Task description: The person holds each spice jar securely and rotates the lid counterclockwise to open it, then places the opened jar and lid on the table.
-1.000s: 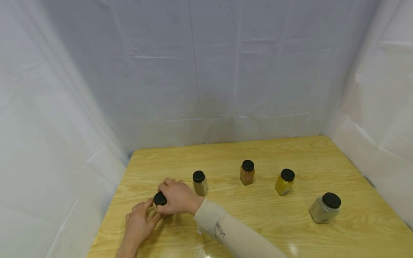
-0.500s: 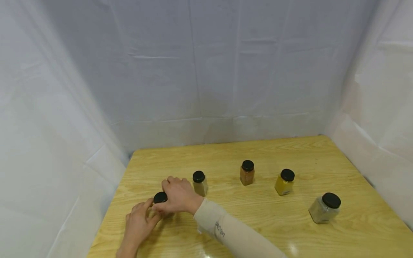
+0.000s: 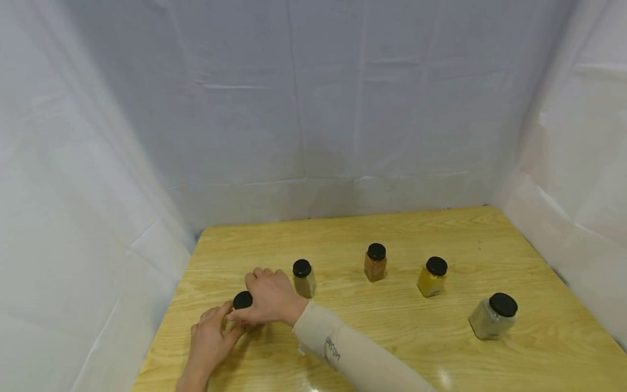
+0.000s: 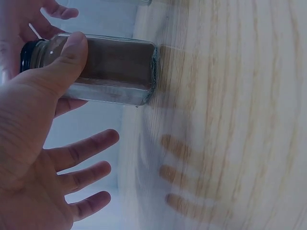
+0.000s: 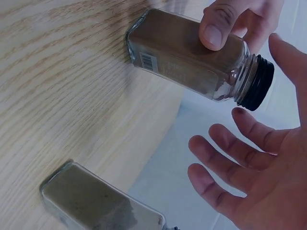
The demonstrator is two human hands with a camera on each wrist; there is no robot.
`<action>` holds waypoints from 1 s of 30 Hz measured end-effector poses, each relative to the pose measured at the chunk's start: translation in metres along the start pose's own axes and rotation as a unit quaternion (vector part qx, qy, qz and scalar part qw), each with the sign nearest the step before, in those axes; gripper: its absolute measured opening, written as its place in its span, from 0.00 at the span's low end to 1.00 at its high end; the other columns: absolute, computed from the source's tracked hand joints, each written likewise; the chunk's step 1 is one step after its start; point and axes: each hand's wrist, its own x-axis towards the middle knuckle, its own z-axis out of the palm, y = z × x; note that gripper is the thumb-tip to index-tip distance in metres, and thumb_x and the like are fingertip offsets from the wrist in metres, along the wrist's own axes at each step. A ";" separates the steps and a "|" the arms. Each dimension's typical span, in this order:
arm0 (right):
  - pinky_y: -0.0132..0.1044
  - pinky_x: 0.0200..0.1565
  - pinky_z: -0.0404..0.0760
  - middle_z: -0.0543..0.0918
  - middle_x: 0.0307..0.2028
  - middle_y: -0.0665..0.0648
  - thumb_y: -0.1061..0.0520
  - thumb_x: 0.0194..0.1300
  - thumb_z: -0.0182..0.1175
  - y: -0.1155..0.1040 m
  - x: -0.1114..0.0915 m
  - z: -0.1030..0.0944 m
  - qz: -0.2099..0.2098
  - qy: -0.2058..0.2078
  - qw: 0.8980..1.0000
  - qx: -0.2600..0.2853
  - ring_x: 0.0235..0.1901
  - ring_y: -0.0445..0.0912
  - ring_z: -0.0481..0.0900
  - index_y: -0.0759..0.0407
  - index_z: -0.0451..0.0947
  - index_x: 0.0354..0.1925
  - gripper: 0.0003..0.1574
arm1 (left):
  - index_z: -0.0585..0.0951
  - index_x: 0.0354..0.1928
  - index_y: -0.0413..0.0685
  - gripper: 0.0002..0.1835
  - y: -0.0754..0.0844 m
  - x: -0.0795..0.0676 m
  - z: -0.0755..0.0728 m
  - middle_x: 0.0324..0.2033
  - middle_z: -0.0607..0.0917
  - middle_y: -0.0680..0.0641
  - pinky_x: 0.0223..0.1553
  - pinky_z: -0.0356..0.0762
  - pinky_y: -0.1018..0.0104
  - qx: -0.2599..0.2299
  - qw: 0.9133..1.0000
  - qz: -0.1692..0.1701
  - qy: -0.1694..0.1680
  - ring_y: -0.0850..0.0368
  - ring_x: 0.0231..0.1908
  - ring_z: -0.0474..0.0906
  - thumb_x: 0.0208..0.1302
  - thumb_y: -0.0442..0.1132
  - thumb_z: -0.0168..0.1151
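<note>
A square glass spice jar (image 5: 182,52) of brown powder stands upright on the wooden table at the left. My left hand (image 3: 211,338) pinches its body between thumb (image 4: 72,55) and index finger, the other fingers spread apart. Around the jar's black lid (image 5: 259,82), my right hand (image 3: 271,298) has its thumb and fingers parted, the fingertips close beside the lid; whether any touches it I cannot tell. In the head view the right thumb covers part of the jar just below the lid (image 3: 242,300). Close behind the right hand stands a jar of grey-green powder (image 3: 305,283).
Farther right on the table (image 3: 343,337) stand a jar of reddish-brown powder (image 3: 375,268), a jar of yellow powder (image 3: 431,281) and a wider jar of pale contents (image 3: 491,320), all black-lidded. White sheeting (image 3: 323,109) encloses the back and sides.
My right hand's fingers have loosened from the lid and shifted slightly to the right, the thumb swinging left across the jar's front. The left hand and the other jars stay put.
</note>
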 end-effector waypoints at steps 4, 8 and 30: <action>0.40 0.50 0.85 0.86 0.52 0.49 0.17 0.66 0.56 -0.001 -0.001 -0.001 0.002 -0.002 1.000 -0.013 0.47 0.44 0.85 0.49 0.82 0.58 0.45 | 0.79 0.67 0.42 0.30 0.000 0.000 0.000 0.58 0.86 0.35 0.55 0.68 0.24 -0.003 1.000 -0.005 -0.006 0.28 0.64 0.75 0.68 0.50 0.72; 0.40 0.55 0.82 0.84 0.57 0.48 0.26 0.71 0.59 -0.001 -0.001 -0.002 -0.018 -0.007 1.000 -0.018 0.51 0.43 0.83 0.48 0.81 0.61 0.36 | 0.80 0.66 0.43 0.29 0.001 0.001 0.001 0.55 0.87 0.36 0.53 0.69 0.26 -0.001 1.000 -0.002 0.001 0.29 0.63 0.76 0.68 0.50 0.73; 0.38 0.46 0.71 0.84 0.50 0.43 0.36 0.62 0.65 0.008 -0.011 -0.003 -0.061 0.043 0.995 0.062 0.42 0.38 0.75 0.44 0.78 0.55 0.27 | 0.80 0.67 0.44 0.33 0.003 -0.001 -0.001 0.54 0.88 0.37 0.53 0.68 0.32 -0.010 1.000 -0.018 -0.004 0.30 0.64 0.75 0.67 0.55 0.72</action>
